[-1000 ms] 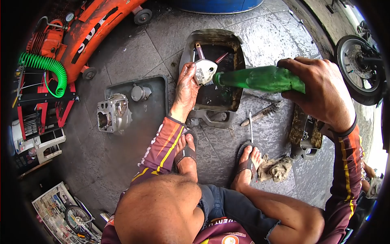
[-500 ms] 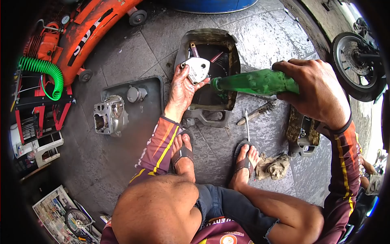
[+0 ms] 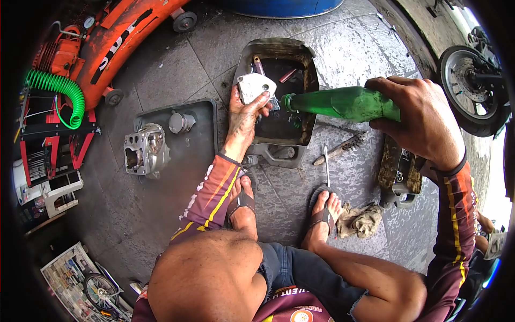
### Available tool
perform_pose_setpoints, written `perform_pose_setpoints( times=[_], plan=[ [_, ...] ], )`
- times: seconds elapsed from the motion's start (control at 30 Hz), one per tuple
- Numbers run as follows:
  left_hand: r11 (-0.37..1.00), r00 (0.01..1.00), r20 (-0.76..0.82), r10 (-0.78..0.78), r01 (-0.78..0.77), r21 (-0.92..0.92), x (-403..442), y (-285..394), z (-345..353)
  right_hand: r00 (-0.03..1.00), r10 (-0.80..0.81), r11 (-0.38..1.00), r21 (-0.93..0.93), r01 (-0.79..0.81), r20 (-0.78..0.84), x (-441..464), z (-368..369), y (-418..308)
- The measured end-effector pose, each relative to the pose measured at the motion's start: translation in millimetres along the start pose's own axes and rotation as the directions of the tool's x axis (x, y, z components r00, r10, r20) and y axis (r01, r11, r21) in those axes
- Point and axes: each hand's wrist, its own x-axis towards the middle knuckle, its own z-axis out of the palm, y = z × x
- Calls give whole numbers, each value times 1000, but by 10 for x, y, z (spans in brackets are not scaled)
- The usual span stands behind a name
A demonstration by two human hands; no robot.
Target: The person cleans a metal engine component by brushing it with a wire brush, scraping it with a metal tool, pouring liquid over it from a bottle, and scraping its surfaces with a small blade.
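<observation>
Far left, here's the tray (image 3: 216, 129), with the cylinder (image 3: 146, 151) at its left side and the piston (image 3: 181, 123) just right of that, probably set there so the parts lie together. Now the left hand (image 3: 242, 115): thumb and fingers pinch the near end of a pale metal part (image 3: 253, 87), and it's right above the pan (image 3: 313, 80), likely so drips land inside! Coming in from the right, the bottle (image 3: 338, 103) lies almost level, mouth just beside the part, presumably to govern the flow. And the right hand (image 3: 421, 115) wraps the bottle's base, seemingly for easy tilting.
</observation>
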Motion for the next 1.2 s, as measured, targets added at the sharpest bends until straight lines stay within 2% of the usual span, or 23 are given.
perform_pose_setpoints(
  times=[0.07,0.13,0.2,0.33,0.4,0.47,0.53,0.67,0.73,0.77,0.83,0.87,0.9,0.93,1.0,1.07,1.13,1.17,1.2],
  plan=[
    [990,990,-60,-131,134,43,-36,80,35,1000,-4,1000,-4,5,3,7,-20,-10],
    [994,990,-99,-101,105,35,-58,66,63,1000,-8,1000,-8,9,8,8,-21,-18],
    [984,977,-128,-172,165,-63,-59,87,44,1000,1,1000,3,-1,8,3,-5,-29],
    [994,990,-94,-109,107,-21,-55,38,75,1000,11,1000,11,-11,-13,-18,17,-28],
    [1000,994,-107,-5,4,-8,-97,-7,107,1000,25,1000,-12,-24,15,-4,0,-21],
    [1000,992,-128,-16,13,-27,-111,-15,96,1000,19,1000,0,-19,1,4,15,-16],
    [994,996,-50,-71,74,75,-119,53,71,1000,13,1000,11,-13,-12,14,21,-2],
    [968,987,-52,-153,160,191,-112,129,39,999,-11,1000,-22,10,-52,-1,49,50],
    [953,950,-149,-273,288,89,-119,153,27,996,-28,999,-32,25,-84,-13,43,41],
    [952,953,-70,-296,301,59,-79,60,-104,999,-29,999,-19,28,-38,-23,24,11],
    [956,953,-75,-293,294,5,-50,32,-70,999,-18,1000,-11,19,36,-33,29,-24],
    [957,954,-79,-290,286,-49,-44,22,-61,999,-19,1000,-11,19,35,-30,39,-25],
    [952,959,44,-281,285,-113,-52,58,-101,1000,-9,1000,-12,9,6,-30,49,-27],
    [952,958,43,-282,285,-114,-61,48,-82,1000,1,1000,-14,-1,-23,-26,50,-29],
    [989,988,36,-149,149,4,-74,17,-24,999,-6,1000,-31,5,-47,-13,47,28],
    [981,981,79,-176,181,-65,-43,17,-59,997,-14,999,-48,10,-71,-3,36,45],
    [990,993,60,-104,97,105,-48,25,-54,996,-28,1000,-3,28,-87,-7,29,24],
    [990,993,60,-104,97,105,-44,28,-49,996,-28,1000,-3,28,-87,-7,34,18],
    [952,998,-4,-59,58,299,-45,44,-34,996,-28,1000,-6,28,-86,-8,46,10]
  ],
)
